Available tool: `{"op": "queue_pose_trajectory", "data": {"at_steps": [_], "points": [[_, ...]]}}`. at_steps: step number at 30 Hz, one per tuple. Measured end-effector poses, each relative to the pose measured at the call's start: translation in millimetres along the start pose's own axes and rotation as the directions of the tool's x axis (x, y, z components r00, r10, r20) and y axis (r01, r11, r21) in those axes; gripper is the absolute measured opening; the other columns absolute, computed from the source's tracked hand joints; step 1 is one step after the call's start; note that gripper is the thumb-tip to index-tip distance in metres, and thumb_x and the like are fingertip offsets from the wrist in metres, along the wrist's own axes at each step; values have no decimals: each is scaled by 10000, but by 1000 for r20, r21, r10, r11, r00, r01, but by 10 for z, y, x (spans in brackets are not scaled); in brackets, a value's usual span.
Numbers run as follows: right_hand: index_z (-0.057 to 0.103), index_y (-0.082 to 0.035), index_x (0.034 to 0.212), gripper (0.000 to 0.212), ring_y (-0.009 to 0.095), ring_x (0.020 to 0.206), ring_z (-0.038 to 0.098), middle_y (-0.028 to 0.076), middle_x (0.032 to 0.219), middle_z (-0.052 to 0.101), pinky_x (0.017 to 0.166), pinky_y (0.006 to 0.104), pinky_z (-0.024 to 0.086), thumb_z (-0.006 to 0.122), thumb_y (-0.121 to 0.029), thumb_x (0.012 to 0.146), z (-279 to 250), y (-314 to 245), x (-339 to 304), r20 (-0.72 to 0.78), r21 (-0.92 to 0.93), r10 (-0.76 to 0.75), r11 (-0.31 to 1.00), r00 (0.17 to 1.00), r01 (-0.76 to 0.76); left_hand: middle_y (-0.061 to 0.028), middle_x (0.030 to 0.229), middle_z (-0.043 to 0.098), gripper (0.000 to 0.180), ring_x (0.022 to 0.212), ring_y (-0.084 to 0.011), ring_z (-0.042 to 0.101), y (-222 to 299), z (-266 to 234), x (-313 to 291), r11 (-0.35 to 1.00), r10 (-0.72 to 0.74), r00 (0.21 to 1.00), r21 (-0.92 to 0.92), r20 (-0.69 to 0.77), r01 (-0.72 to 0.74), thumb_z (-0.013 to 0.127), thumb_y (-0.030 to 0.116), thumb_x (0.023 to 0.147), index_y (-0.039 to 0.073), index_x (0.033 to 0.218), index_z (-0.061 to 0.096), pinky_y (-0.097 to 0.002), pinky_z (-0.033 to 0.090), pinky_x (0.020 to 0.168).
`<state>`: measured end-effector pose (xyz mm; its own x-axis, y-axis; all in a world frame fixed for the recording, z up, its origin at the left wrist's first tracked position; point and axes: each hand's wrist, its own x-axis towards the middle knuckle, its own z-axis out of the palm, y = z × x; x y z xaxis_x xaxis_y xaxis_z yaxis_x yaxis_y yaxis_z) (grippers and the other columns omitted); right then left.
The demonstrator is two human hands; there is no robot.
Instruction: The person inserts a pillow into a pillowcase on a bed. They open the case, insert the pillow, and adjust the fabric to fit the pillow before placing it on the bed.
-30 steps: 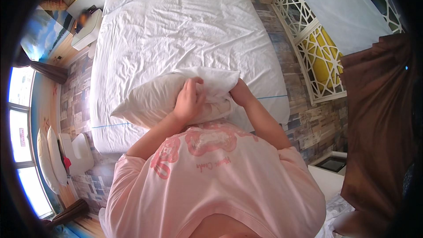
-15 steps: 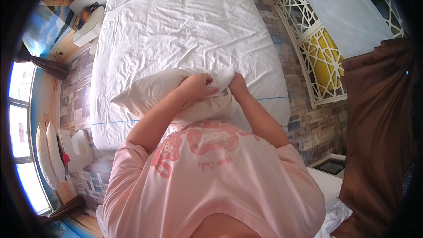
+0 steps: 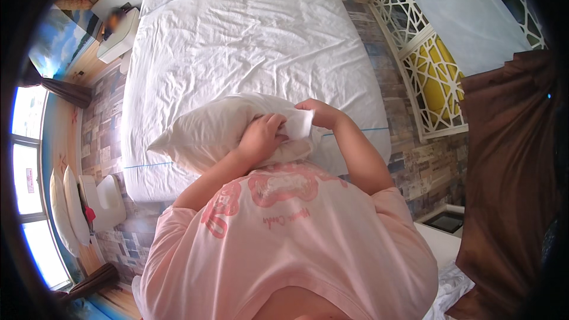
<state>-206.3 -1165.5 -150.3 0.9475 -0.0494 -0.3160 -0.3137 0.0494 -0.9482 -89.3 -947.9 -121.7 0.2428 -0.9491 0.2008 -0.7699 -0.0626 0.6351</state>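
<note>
The pillow [image 3: 204, 127] lies long axis crosswise, one corner [image 3: 156, 144] pointing left.

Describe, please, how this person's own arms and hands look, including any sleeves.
The left hand and right hand are bare, without gloves. The forearms are uncovered, with no watch or bracelet visible. The pale pink sleeves are short and belong to a T-shirt with a darker pink print. Rings would be too small to tell.

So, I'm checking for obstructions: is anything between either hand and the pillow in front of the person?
Nothing visible blocks the left hand: it lies right on the pillow. The right hand is at the loose white cloth at the pillow's right end; whether that cloth separates it from the pillow, I can't tell.
</note>
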Motion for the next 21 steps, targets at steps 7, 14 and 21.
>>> {"op": "queue_pose_trajectory", "data": {"at_steps": [7,14,21], "points": [[725,-72,1072,262,322,1026,673,199,1110,700,946,403,483,564,-78,865,264,178,200,-400,-773,-423,633,813,-51,-196,1091,643,521,953,-378,653,-18,-349,249,967,-219,969,-107,118,232,754,132,806,62,1267,521,-445,526,865],[672,-50,1187,309,219,1043,667,109,1132,710,905,343,513,621,-86,884,279,72,25,-411,-369,-168,929,896,5,-190,1150,568,338,1003,-379,621,-162,-23,-56,995,-97,981,-7,-166,97,737,140,844,44,1144,615,-462,518,868],[688,-36,1139,243,116,956,634,32,1044,704,829,284,510,608,-113,923,232,113,115,-302,93,-12,995,953,42,-177,1158,598,420,982,-340,639,-122,-200,170,962,-259,960,-58,103,266,759,188,833,37,1202,627,-420,511,897]]}}
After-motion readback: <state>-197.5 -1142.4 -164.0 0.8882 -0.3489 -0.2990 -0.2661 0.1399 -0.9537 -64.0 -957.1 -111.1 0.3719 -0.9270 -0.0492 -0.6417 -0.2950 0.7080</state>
